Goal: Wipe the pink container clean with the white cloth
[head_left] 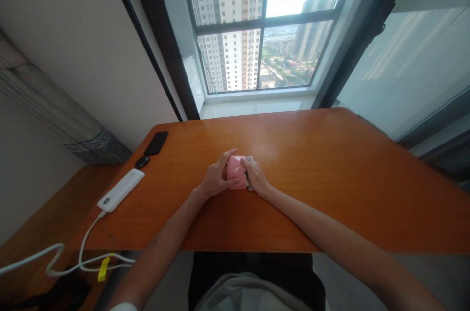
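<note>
A small pink object [236, 172] with a smooth, boxy surface is between my hands above the middle of the wooden table [308, 154]; its exact kind is unclear. My left hand [216, 176] grips it from the left, thumb on the near side and fingers on the far side. Against its right side, my right hand [259, 178] holds a crumpled greyish-white cloth [250, 186], with the thumb over the pink surface. Most of the cloth is hidden by the right hand.
Along the table's left edge lie a black phone [156, 143], a round black item [142, 162] and a white power strip [121, 190]. Its white cable [85, 242] hangs off the near left edge, by a yellow tag [104, 269]. A window [262, 24] stands beyond the table.
</note>
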### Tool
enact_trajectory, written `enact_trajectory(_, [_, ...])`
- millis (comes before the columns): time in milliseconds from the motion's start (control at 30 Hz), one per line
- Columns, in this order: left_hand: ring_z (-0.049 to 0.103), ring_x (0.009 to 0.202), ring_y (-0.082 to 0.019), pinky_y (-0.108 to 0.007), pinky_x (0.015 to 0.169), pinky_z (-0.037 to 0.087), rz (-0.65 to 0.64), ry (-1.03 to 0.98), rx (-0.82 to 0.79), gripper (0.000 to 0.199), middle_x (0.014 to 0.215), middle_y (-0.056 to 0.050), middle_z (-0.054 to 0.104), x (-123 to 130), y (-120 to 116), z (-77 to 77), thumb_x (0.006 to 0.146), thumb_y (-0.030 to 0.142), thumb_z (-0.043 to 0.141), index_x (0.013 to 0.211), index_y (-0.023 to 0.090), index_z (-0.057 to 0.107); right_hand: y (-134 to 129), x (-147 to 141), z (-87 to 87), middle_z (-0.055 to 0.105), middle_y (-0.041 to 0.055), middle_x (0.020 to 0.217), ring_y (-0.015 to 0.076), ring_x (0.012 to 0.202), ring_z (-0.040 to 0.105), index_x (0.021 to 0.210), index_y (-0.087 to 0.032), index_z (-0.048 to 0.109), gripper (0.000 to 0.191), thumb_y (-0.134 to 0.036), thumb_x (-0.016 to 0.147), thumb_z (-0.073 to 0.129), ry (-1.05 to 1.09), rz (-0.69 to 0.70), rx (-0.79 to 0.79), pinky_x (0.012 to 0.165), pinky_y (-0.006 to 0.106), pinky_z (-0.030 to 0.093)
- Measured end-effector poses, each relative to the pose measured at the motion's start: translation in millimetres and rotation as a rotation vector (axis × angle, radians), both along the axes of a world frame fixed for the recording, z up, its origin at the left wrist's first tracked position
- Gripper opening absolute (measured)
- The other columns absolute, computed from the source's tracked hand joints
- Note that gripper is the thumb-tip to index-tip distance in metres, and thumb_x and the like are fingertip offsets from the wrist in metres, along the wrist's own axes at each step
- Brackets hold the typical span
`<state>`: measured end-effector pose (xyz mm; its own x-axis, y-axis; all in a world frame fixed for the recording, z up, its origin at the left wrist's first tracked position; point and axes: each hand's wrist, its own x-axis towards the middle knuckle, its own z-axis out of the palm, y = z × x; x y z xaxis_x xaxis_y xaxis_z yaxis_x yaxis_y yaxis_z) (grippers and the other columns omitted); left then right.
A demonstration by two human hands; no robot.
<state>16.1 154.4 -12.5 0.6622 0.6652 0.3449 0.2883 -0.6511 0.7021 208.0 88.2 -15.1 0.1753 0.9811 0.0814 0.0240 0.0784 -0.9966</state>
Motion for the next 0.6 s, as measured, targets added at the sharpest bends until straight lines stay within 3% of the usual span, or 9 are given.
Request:
enact_trajectory(167, [0.049,0.160,-0.042,-0.058,0.134,0.042,-0.084,-0.001,0.145,0.109,0.175,-0.016,0.046,-5,6,0.6,0.087,0.082,0.079,0.173,0.030,0.035,1,0,-1.6,0.053,-0.0024,0.053,0.0138,0.046,0.047,0.068,-0.026,0.051,0.061,-0.080,0.094,0.054,-0.001,-0.006,-0.002,0.041,0.025,0.035])
enact_trajectory(400, [0.040,0.166,-0.047,-0.066,0.136,0.038,-0.171,0.103,0.281,0.141,0.181,-0.023,0.034,-9,13,-3.1,0.065,0.074,0.101,0.176,0.030,0.026,1,0,-1.0,0.052,-0.0027,0.056,0.0141,0.051,0.046,0.069,-0.025,0.053,0.060,-0.079,0.095,0.054,0.017,0.005,-0.002,0.045,0.026,0.037])
enact_trajectory(600, [0.047,0.163,-0.043,-0.063,0.134,0.044,-0.126,0.111,0.338,0.125,0.176,-0.021,0.043,-7,9,-3.1,0.076,0.066,0.098,0.174,0.029,0.029,3,1,-2.9,0.052,-0.0028,0.059,0.0150,0.053,0.046,0.071,-0.025,0.054,0.057,-0.076,0.096,0.053,0.022,0.017,0.012,0.048,0.027,0.037])
